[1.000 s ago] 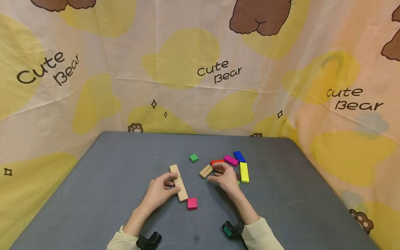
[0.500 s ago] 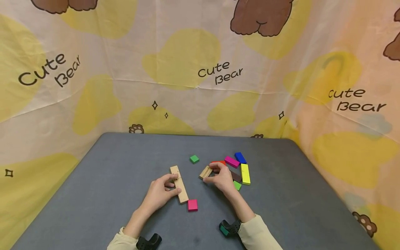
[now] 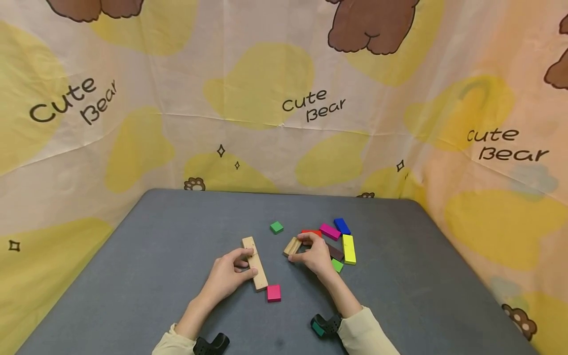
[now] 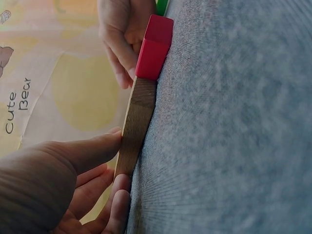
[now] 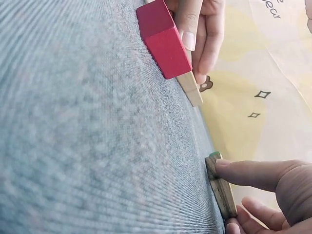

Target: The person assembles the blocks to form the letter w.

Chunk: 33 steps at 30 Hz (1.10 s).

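Observation:
In the head view, my left hand [image 3: 225,273] holds a long pale strip of wooden blocks [image 3: 258,271] lying flat on the table; a seam crosses it near the far end. The left wrist view shows my thumb against one side of this wood [image 4: 134,136] and fingertips at the other. A pink block [image 3: 273,293] lies at its near end. To the right, my right hand [image 3: 317,256] pinches a short wooden block [image 3: 291,246] between thumb and fingers. In the right wrist view this grooved-looking wood [image 5: 223,192] rests on or just above the table; which, I cannot tell.
A small green block [image 3: 276,227] lies behind, between the hands. Around the right hand lie red [image 3: 311,232], magenta [image 3: 330,231], blue [image 3: 342,226], yellow [image 3: 348,249], dark brown [image 3: 335,252] and light green [image 3: 337,265] blocks. A printed cloth [image 3: 248,88] hangs behind the grey table [image 3: 133,276].
My right hand has moved slightly left, and its thumb and fingers have closed on the short wooden block. My left hand stays in place on the long strip.

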### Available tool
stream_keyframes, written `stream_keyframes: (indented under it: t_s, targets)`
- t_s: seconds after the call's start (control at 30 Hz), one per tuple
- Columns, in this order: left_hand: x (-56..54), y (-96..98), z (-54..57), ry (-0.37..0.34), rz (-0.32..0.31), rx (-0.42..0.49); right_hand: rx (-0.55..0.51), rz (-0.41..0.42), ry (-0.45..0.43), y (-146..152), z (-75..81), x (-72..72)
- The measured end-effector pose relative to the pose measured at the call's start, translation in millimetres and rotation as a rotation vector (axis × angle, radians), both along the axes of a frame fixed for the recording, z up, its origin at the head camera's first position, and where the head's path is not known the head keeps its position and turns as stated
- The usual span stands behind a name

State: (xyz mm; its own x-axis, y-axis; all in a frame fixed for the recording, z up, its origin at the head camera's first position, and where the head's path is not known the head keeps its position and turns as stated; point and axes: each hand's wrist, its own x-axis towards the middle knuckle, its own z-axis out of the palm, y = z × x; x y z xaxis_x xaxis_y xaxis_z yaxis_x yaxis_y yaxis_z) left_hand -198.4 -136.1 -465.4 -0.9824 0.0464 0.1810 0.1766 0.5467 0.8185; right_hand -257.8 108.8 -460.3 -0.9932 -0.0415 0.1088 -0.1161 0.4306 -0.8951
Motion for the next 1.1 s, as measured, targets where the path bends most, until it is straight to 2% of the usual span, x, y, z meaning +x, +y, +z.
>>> stream_keyframes:
  t_s: [0.3,0.67,1.1]
  targets:
    - [1.4,1.3,-0.7,0.015,-0.005,0.005,-0.010,0.009,-0.028,0.6,-0.9,0.4]
    - [1.6,0.8,-0.1,0.013,-0.001,0.007,-0.004,0.021,-0.010,0.8,-0.7,-1.0]
    - [2.2,-0.5,2.3,-0.008,-0.007,0.019,0.002,0.006,-0.032,-0.9,-1.5,-0.5]
